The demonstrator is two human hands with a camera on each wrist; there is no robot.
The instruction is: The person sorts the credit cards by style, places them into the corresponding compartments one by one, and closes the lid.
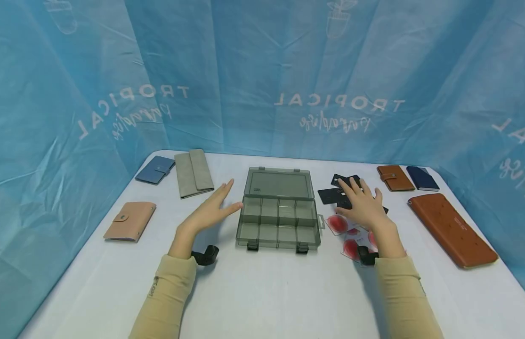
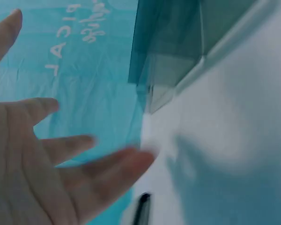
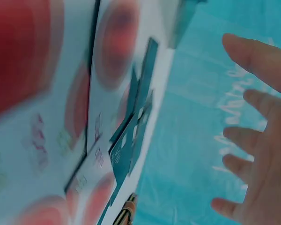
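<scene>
My left hand (image 1: 211, 209) hovers just left of the grey see-through compartment box (image 1: 269, 233), thumb apart from straight fingers, holding nothing. The box stands with its lid (image 1: 280, 183) laid back, and its several compartments look bare. Over on the right, my right hand (image 1: 364, 207) is held above black cards (image 1: 328, 196) with its fingers spread and nothing in them. Below it lie white cards with red circles (image 1: 338, 224), partly hidden by the wrist. In the right wrist view the black cards (image 3: 124, 145) overlap one another beside the red-patterned ones (image 3: 117, 42).
Along the left are a blue wallet (image 1: 155, 170), a grey-green folding wallet (image 1: 193, 174) and a pink-beige wallet (image 1: 130, 221). On the right lie a small brown wallet (image 1: 395, 178), a dark blue one (image 1: 422, 179) and a long brown one (image 1: 453, 230). A blue curtain (image 1: 262, 80) surrounds the table.
</scene>
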